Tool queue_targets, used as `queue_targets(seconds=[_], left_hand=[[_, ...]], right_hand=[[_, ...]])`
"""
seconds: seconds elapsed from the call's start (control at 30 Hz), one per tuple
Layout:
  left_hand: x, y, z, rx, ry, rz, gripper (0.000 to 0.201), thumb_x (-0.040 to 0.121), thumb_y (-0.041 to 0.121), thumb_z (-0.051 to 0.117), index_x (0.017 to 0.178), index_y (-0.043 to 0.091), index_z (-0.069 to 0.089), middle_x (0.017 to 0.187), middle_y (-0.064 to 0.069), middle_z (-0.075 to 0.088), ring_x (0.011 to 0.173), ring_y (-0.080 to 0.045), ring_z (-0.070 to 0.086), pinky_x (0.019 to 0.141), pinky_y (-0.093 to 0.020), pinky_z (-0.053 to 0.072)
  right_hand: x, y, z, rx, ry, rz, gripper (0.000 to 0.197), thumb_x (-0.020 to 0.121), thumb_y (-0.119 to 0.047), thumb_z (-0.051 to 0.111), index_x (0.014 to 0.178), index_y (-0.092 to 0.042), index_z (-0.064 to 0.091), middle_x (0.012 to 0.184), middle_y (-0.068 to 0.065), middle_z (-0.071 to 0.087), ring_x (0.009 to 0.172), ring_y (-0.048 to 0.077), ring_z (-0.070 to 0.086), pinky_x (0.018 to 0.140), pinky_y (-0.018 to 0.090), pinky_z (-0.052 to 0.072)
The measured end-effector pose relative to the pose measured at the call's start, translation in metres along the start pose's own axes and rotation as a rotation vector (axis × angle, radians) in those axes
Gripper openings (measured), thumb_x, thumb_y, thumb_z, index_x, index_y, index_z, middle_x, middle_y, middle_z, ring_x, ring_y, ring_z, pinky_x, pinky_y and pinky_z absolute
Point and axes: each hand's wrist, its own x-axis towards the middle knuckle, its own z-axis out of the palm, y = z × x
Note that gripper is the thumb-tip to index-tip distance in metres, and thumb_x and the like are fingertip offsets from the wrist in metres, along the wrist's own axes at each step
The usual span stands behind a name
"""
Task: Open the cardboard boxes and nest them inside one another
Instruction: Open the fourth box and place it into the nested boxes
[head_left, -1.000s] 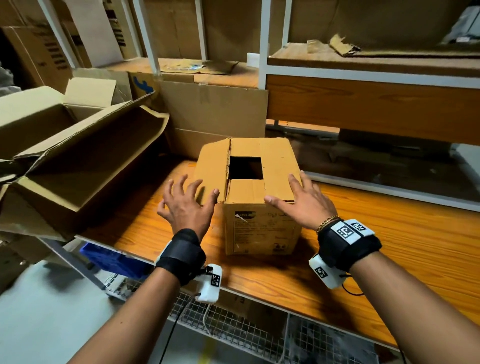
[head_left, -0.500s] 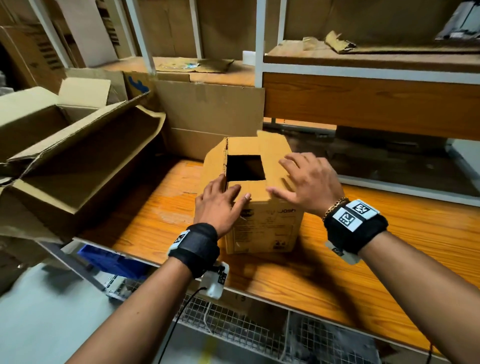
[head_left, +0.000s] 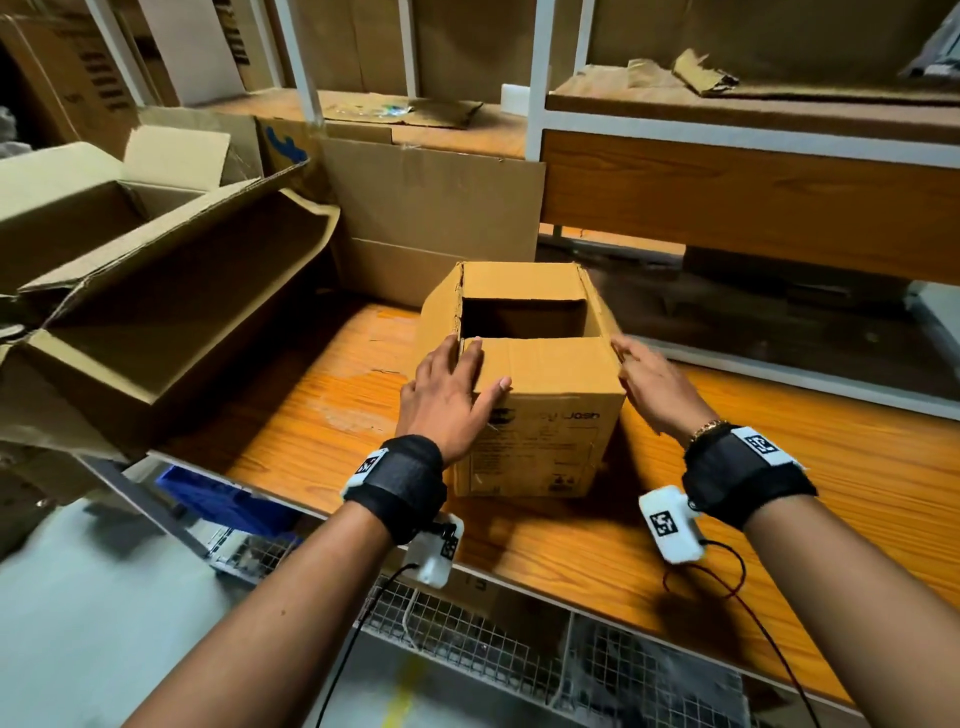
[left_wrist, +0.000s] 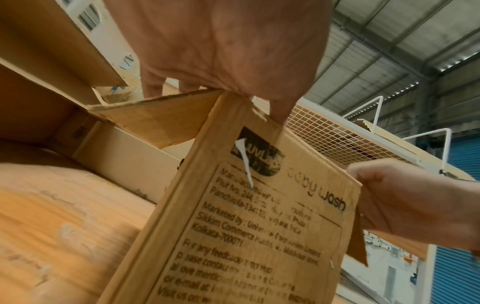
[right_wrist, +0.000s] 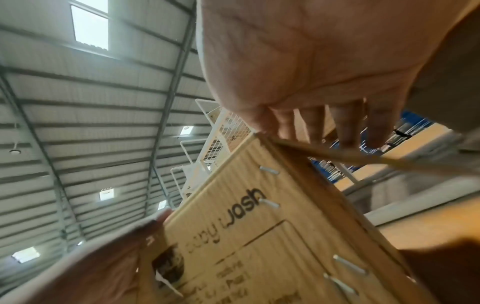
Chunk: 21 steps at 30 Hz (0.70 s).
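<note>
From the head view, one small box is seen on the wooden shelf, its side flaps folded outward and two end flaps lying flat. The left hand rests on the near left corner, fingers straight and close together, thumb laid on the near flap. The right hand is laid against the right flap, fingers extended. One large open box lies just to the left; a second open box sits behind it.

From the left wrist, the left hand's fingertips are seen over the top edge beside the folded flap; nothing is pinched.

From the right wrist, the right hand's fingers are spread slightly over the flap edge.

A flap could probably tear at its frayed crease if bent hard, and the light box could slide if pushed unevenly.
</note>
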Motion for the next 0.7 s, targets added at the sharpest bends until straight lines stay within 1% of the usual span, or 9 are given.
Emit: queue_targets(seconds=[0.1,0.17,0.23,0.33,0.43,0.5,0.53,0.6,0.7], left_hand=[[-0.001,0.001,-0.002,-0.012,-0.011,0.006,0.071,0.092,0.069,0.025,0.153,0.035,0.011,0.162,0.000,0.008,0.146,-0.026,0.017,0.113,-0.053,0.027],[0.000,0.001,-0.004,-0.027,-0.020,0.008,0.073,0.092,0.069,0.025,0.153,0.034,0.008,0.162,0.000,0.009,0.146,-0.025,0.016,0.113,-0.052,0.027],[-0.002,0.000,-0.006,-0.062,-0.035,0.012,0.076,0.091,0.069,0.027,0.154,0.032,0.004,0.162,0.001,0.008,0.147,-0.023,0.015,0.114,-0.053,0.025],[0.003,-0.007,-0.009,-0.277,-0.073,-0.006,0.086,0.086,0.078,0.023,0.154,0.031,0.001,0.163,0.003,0.011,0.148,-0.019,0.015,0.117,-0.052,0.020],[0.011,-0.016,-0.014,-0.784,-0.136,-0.053,0.091,0.081,0.085,0.017,0.153,0.030,0.021,0.157,0.005,0.031,0.143,-0.012,0.029,0.118,-0.046,0.022],[0.011,-0.015,-0.024,-1.124,-0.234,-0.087,0.089,0.082,0.083,0.024,0.148,0.024,0.039,0.149,0.006,0.044,0.137,-0.007,0.039,0.119,-0.038,0.024],[0.011,-0.014,-0.028,-1.195,-0.262,-0.103,0.087,0.083,0.080,0.028,0.145,0.020,0.043,0.147,0.004,0.047,0.134,-0.005,0.042,0.118,-0.033,0.026],[0.010,-0.013,-0.032,-1.168,-0.286,-0.128,0.088,0.078,0.079,0.046,0.142,0.018,0.044,0.149,0.001,0.044,0.133,-0.008,0.041,0.114,-0.030,0.027],[0.011,-0.020,-0.027,-0.647,-0.294,-0.002,0.087,0.061,0.077,0.067,0.133,0.030,0.054,0.156,0.014,0.016,0.143,-0.018,0.025,0.115,-0.041,0.028]], right_hand=[[0.016,-0.018,0.002,-0.141,-0.060,-0.062,0.050,0.099,-0.037,0.032,0.147,-0.027,0.043,0.159,0.000,0.030,0.144,0.020,0.027,0.113,0.041,0.027],[0.027,-0.026,0.003,-0.257,-0.135,0.013,0.060,0.098,-0.052,0.031,0.151,-0.024,0.037,0.163,-0.002,0.019,0.148,0.025,0.020,0.116,0.047,0.023],[0.033,-0.035,-0.001,-0.271,-0.158,0.062,0.066,0.099,-0.059,0.029,0.150,-0.018,0.040,0.160,0.007,0.025,0.144,0.033,0.027,0.113,0.045,0.029],[0.034,-0.050,-0.016,0.117,-0.060,0.133,0.056,0.102,-0.054,0.033,0.130,-0.013,0.058,0.136,0.014,0.055,0.120,0.033,0.052,0.087,0.025,0.043],[0.024,-0.050,-0.050,0.471,-0.085,0.177,0.045,0.098,-0.058,0.037,0.087,-0.021,0.061,0.097,0.002,0.066,0.101,0.025,0.058,0.093,0.044,0.041],[0.014,-0.041,-0.062,0.552,-0.227,0.117,0.037,0.096,-0.052,0.048,0.079,-0.021,0.059,0.086,-0.001,0.065,0.099,0.025,0.059,0.094,0.046,0.039],[0.007,-0.036,-0.063,0.513,-0.295,0.090,0.034,0.089,-0.053,0.056,0.082,-0.020,0.063,0.091,-0.001,0.066,0.104,0.026,0.058,0.095,0.045,0.038],[0.002,-0.022,-0.059,0.286,-0.411,0.025,0.048,0.068,-0.060,0.070,0.099,-0.023,0.070,0.124,-0.005,0.060,0.125,0.023,0.049,0.101,0.041,0.034],[0.000,0.001,-0.040,-0.132,-0.527,-0.097,0.059,0.069,-0.053,0.077,0.124,-0.035,0.061,0.161,-0.011,0.013,0.147,0.018,0.014,0.116,0.042,0.018]])
